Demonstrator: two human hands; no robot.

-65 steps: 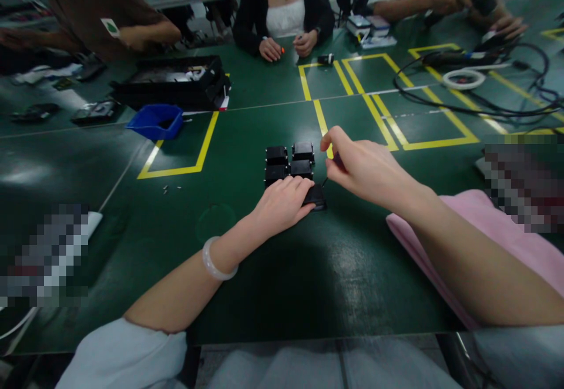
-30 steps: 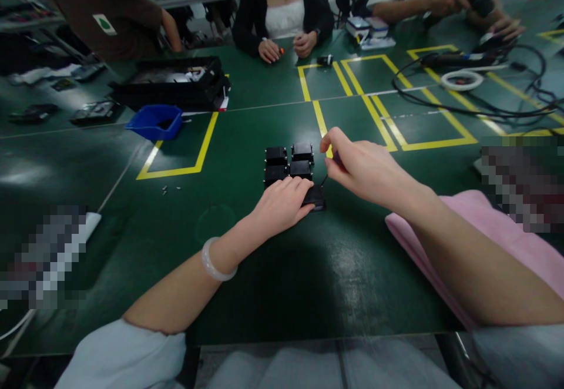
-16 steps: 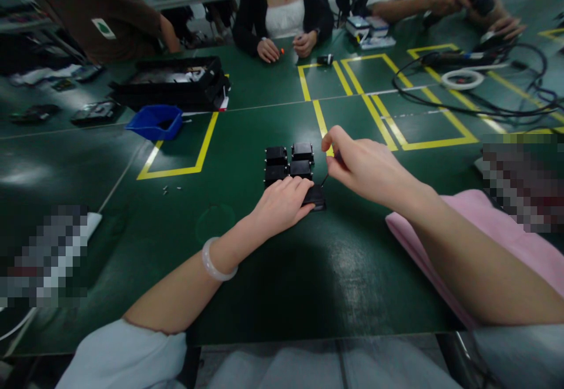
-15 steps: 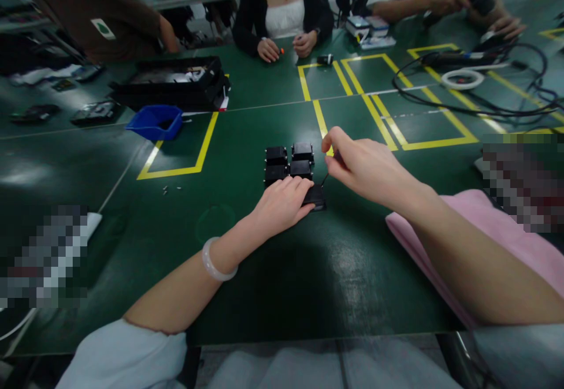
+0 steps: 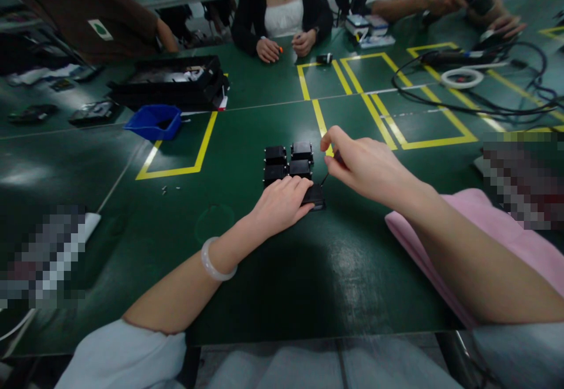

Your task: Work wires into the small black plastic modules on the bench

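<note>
Several small black boxes (image 5: 288,162) sit in a tight block on the green table (image 5: 273,271). My left hand (image 5: 282,202), with a pale bangle on the wrist, lies curled over one more black box (image 5: 314,195) at the near right of the block and presses it down. My right hand (image 5: 363,166) hovers just to the right, fingers pinched round a thin dark tool (image 5: 325,178) whose tip points down at that box.
A blue bin (image 5: 153,122) and a black tray (image 5: 171,83) stand at the back left. Yellow tape boxes mark the table. Cables (image 5: 476,98) and a white ring (image 5: 462,77) lie at the back right. Other people sit along the far edge. A pink cloth (image 5: 484,236) lies under my right arm.
Almost nothing has moved; my right hand shifts only slightly above the box while my left hand keeps still.
</note>
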